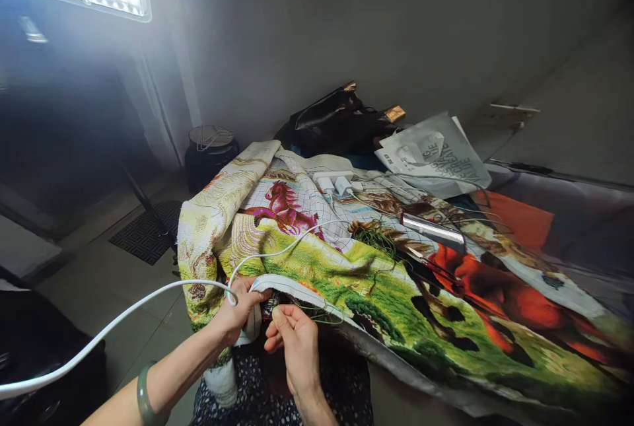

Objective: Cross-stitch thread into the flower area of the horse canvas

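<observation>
Head-camera footage is filled by a large cross-stitch canvas [396, 281] of horses on green grass, spread over a table, with its near edge folded back toward the person. That folded edge is gripped by the left hand [238, 310], whose fingers are curled shut around the cloth; a green bangle [144, 394] is worn on that wrist. Just beside it, the right hand [293, 340] is held with thumb and forefinger pinched together on a thin green thread [317, 315] that trails along the canvas edge. A white cable [148, 297] is draped across the left hand and over the fabric toward white chargers [335, 184]. Farther back, a silver bar-shaped object [432, 230], a printed plastic bag [436, 155] and a black bag [337, 119] are seen.
</observation>
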Tool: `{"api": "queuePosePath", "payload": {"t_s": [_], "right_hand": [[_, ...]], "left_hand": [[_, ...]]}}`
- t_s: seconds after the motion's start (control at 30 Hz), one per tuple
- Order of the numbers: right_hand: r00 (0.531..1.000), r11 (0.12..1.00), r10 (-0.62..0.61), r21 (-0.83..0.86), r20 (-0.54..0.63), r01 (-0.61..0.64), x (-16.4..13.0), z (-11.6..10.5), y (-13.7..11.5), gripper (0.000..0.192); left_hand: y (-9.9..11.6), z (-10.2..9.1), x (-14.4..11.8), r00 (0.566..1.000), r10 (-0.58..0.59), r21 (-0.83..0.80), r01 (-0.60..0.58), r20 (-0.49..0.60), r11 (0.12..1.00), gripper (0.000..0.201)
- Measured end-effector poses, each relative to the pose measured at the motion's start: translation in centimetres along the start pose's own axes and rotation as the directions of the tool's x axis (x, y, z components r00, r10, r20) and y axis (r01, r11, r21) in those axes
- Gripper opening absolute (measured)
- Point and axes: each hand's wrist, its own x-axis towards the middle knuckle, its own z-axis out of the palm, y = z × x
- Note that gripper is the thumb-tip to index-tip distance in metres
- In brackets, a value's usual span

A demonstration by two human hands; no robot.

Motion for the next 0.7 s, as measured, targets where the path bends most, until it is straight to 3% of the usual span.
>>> {"api": "queuePosePath", "payload": {"t_s": [0.33, 0.7], "right_hand": [[0.997, 0.998, -0.052, -0.039, -0.053, 0.050, 0.4, 0.1, 1.3, 0.045], [0.985, 0.984, -0.137, -0.126, -0.107, 0.123, 0.4, -0.6, 2.2, 0.029]], "left_hand": [[0.1, 0.2, -0.1, 1.000, -0.018, -0.042, 0.018, 0.001, 0.999, 0.020], [-0.2, 0.1, 0.2, 0.999, -0.037, -0.059, 0.036, -0.020, 0.998, 0.019]]}}
